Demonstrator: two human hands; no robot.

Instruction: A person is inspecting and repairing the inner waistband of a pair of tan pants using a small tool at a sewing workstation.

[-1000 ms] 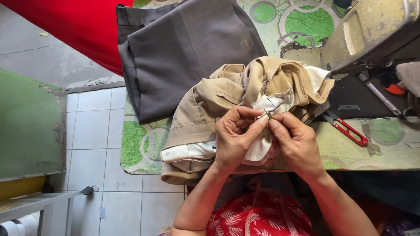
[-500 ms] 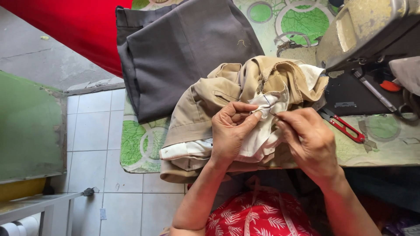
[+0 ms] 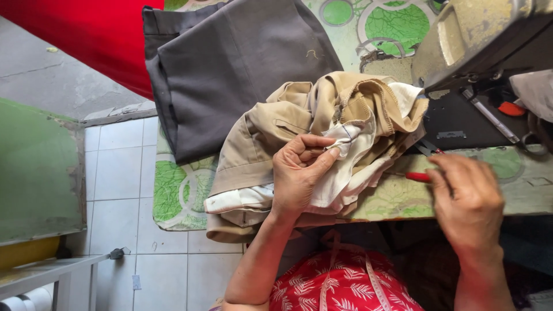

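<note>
The surface [image 3: 184, 190] carries a green-and-white patterned cover and extends from the tiled floor edge on the left to the sewing machine [image 3: 472, 40] at the upper right. A dark grey garment [image 3: 236, 69] lies flat across the upper middle of the surface, one edge hanging toward the floor. Overlapping its lower right corner is a bunched khaki garment [image 3: 271, 132] with its white lining [image 3: 351, 167] turned outward (the lining faces the person). The khaki garment rests at the near edge of the surface, just beside the dark base of the sewing machine.

The left hand [image 3: 299, 178] is clenched on a fold of the white lining, thumb and forefinger pinching the fabric near a short stitched line. The right hand [image 3: 466, 201] lies well apart from the garment, to its right, fingers curled over the red-handled snips [image 3: 423, 173] on the surface; whether the fingers have closed on the tool cannot be told. A measuring tape [image 3: 368, 276] hangs over the person's red patterned clothing below.
</note>
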